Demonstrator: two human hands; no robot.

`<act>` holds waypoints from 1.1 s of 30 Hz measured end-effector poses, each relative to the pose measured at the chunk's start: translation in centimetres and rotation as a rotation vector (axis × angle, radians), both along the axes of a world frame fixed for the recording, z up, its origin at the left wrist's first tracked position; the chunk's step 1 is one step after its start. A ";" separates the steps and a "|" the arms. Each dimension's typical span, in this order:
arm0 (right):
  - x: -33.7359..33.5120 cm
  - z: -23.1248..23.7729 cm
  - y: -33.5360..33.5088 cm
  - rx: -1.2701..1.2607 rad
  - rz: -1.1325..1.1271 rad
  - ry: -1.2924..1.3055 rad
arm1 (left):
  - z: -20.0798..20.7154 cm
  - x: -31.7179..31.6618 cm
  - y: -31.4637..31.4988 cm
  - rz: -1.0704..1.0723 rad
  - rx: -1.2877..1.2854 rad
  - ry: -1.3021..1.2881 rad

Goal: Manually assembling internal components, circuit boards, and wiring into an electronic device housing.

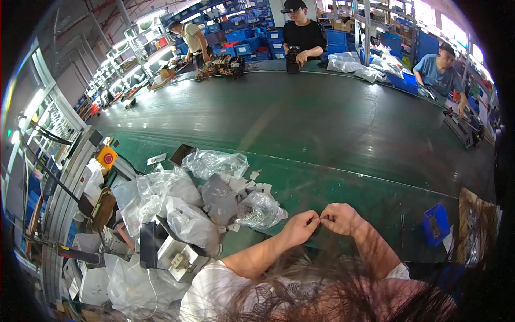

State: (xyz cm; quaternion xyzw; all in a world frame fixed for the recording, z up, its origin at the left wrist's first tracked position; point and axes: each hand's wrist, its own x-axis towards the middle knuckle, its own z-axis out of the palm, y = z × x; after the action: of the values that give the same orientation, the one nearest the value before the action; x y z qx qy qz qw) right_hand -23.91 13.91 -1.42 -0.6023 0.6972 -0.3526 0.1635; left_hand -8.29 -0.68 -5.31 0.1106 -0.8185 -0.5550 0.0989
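Note:
My left hand (301, 226) and my right hand (341, 219) meet fingertip to fingertip above the green work surface (300, 185). Both are closed in a pinch; whatever lies between the fingers is too small to make out. Just left of my left hand rests a clear plastic bag (261, 210) that seems to hold small parts. A grey bag (219, 198) and loose small white pieces (259, 187) lie beside it. Off to the right of my right hand stands a blue bin (436, 224) with small items inside.
White plastic bags (188, 222) heap up at left, near a dark phone (148, 245) and a red emergency-stop button (108, 158). A dark conveyor belt (322, 112) runs across ahead. Beyond it several people work. Brown paper (464, 214) lies at far right.

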 end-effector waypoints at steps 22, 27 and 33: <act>-0.1 -0.5 -0.1 0.008 0.003 0.022 | 0.5 0.1 0.1 0.028 -0.074 0.034; 0.2 0.4 0.0 0.050 -0.011 -0.007 | 0.6 0.2 0.2 0.036 -0.062 0.015; 0.0 -0.1 0.1 0.013 0.012 0.013 | 0.1 0.1 0.1 0.034 -0.044 0.008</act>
State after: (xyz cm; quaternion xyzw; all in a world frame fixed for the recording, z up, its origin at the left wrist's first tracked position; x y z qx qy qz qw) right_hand -23.90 13.97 -1.54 -0.6075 0.6971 -0.3431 0.1650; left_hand -8.21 -0.53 -5.23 0.1201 -0.8283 -0.5353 0.1140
